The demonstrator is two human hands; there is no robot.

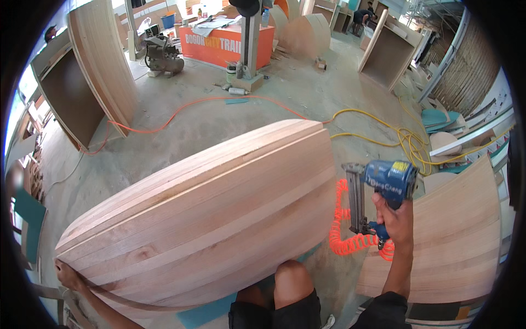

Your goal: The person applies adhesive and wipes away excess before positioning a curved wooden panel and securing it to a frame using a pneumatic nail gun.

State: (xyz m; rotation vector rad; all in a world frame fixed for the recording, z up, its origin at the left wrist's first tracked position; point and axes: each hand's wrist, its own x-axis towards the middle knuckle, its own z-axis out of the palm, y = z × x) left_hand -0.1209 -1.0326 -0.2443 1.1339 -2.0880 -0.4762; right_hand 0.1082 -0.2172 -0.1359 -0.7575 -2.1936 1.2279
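A large curved wooden shell made of glued strips [219,230] lies across the space in front of my knees, its stepped upper edge running from lower left to upper right. My left hand [68,276] grips the shell's left corner, the fingers partly hidden. In my right hand [395,220] is a blue pneumatic nail gun [388,178], held by its handle beyond the shell's right end. The gun's magazine points down, and its nose is apart from the wood. An orange coiled air hose [342,244] hangs below the gun.
Another curved wooden panel [444,247] stands at my right. Orange [192,104] and yellow hoses [408,140] trail over the floor. Cabinet-like wooden pieces [93,71] stand at left and far right. Farther back are a compressor [163,57], a post [249,49], an orange table [205,46] and a bending person [361,19].
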